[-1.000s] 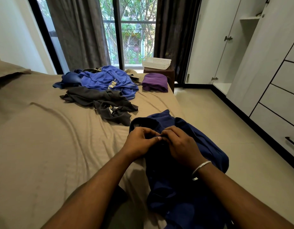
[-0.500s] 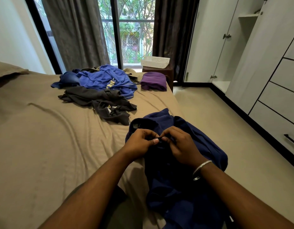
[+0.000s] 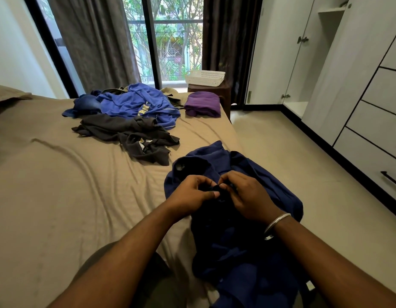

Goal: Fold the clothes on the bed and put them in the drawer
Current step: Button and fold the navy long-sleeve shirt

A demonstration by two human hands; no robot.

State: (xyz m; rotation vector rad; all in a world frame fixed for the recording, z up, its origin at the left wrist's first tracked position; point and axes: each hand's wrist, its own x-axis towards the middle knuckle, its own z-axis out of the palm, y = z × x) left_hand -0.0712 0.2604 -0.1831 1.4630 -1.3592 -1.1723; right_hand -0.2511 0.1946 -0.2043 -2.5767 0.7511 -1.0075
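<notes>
– Where's the shirt rn, and what's your grip doing?

– I'm working the navy shirt (image 3: 248,241). It's lying right under both hands at the bed's (image 3: 59,196) near right corner, its long axis running from me toward the collar (image 3: 188,162), w/ the lower part hanging off the edge by my right forearm. My left hand (image 3: 189,192) and right hand (image 3: 246,196) are meeting just below the collar, both pinching a small dark bit of fabric btwn thumb and fingertips; looks like a button, can't tell for sure. Neither hand is nearer; the spot is btwn them.

– Next move?

– Prob flattening it leftward onto the bare sheet, since the shirt is sitting at the edge.

– And farther out, what's left?

– Counting: 1 dark grey garment (image 3: 126,134) crumpled mid-bed, 1 bright blue top (image 3: 139,103) behind it, 1 denim piece (image 3: 86,103) at its left, 1 purple item (image 3: 202,103) already folded at the far right corner. Some olive cloth is peeking out behind the blue; can't tell what. Drawers (image 3: 377,130) are on my right across the floor, all closed.
</notes>
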